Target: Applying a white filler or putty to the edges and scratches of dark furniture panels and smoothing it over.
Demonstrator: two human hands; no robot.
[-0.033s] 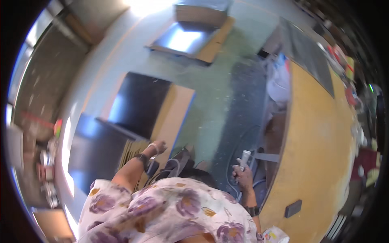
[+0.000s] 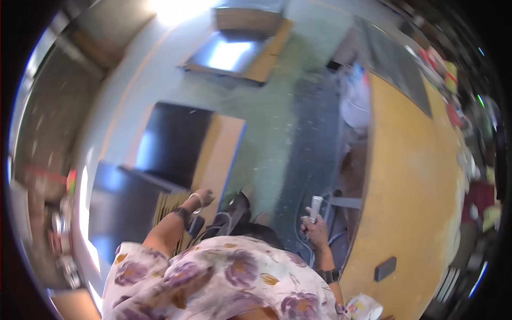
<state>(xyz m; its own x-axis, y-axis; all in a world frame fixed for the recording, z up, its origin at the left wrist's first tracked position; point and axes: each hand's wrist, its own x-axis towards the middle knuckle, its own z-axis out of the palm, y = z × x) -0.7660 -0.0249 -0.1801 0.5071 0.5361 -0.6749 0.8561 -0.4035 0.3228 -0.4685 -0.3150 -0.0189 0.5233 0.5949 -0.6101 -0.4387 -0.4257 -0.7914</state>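
Observation:
My right hand [image 2: 316, 228] is closed around a small whitish tube-shaped thing [image 2: 316, 205], which points up and away from me beside the yellow bench. Its exact kind does not show. My left hand [image 2: 202, 197], with a pale bangle at the wrist, hangs over the near end of a tan board [image 2: 226, 141]. Blur hides its fingers, and I cannot tell whether it touches the board. A dark glossy panel [image 2: 176, 144] lies on that board. By my left forearm is another dark panel [image 2: 120, 208], alongside a stack of brown cardboard edges [image 2: 168, 205].
A long yellow bench [image 2: 405, 186] runs along my right, with a dark block [image 2: 385, 269] on it and a dark sheet [image 2: 394, 64] at its far end. White bags [image 2: 356, 101] are below its edge. Ahead, another stack [image 2: 226, 53] rests on the green floor [image 2: 266, 122].
The whole scene has slid a little to the left in the picture as my head turned. My right hand keeps its hold on the whitish tube-shaped thing.

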